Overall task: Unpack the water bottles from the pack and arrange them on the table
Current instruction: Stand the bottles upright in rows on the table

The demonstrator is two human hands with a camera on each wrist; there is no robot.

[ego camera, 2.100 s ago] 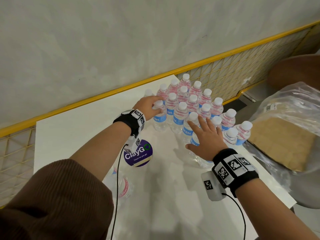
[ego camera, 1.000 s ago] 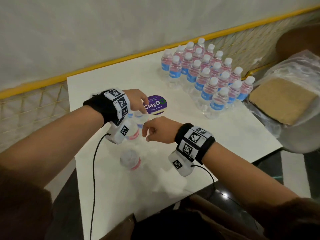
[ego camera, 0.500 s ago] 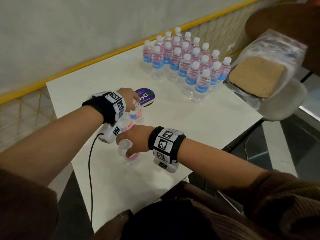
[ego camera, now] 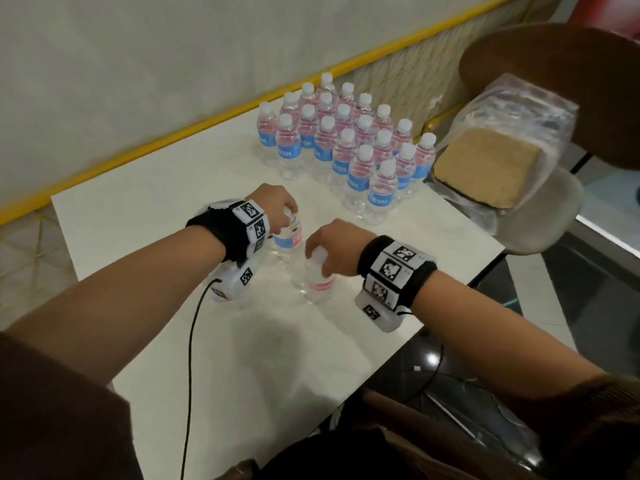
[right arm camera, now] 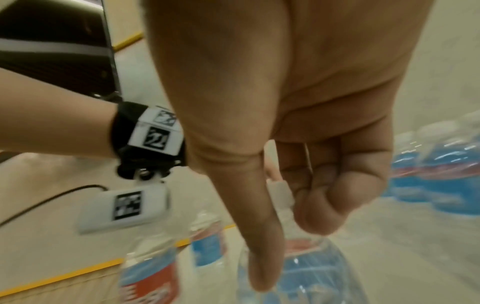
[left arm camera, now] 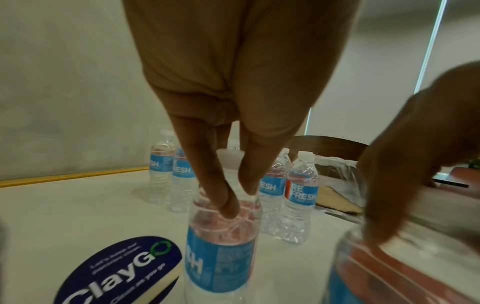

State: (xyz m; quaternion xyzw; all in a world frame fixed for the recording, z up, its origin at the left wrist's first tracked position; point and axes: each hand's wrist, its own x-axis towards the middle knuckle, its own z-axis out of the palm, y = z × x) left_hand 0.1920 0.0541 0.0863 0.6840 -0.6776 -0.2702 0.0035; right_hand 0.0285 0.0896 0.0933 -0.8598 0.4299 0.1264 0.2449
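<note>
Two small water bottles with blue and red labels stand upright on the near part of the white table [ego camera: 166,216]. My left hand [ego camera: 277,207] grips the top of one bottle [ego camera: 289,239] from above, its fingers [left arm camera: 228,207] reaching down over the shoulder of this bottle [left arm camera: 221,253]. My right hand [ego camera: 330,245] holds the other bottle [ego camera: 318,280] the same way, thumb and curled fingers [right arm camera: 322,205] pinching the white cap [right arm camera: 281,192]. Several more bottles [ego camera: 349,143] stand in tight rows at the table's back right.
A purple ClayGo disc [left arm camera: 122,271] lies on the table just left of the left-hand bottle. Another loose bottle [right arm camera: 150,275] stands close by. A crumpled plastic wrap with a cardboard tray [ego camera: 485,164] rests on a chair at the right. A yellow rail [ego camera: 138,150] edges the table's far side.
Both hands left the bottle group and came back to the near bottles. Each took hold of one by its top; the right hand's bottle has moved rightwards, beside the left one.
</note>
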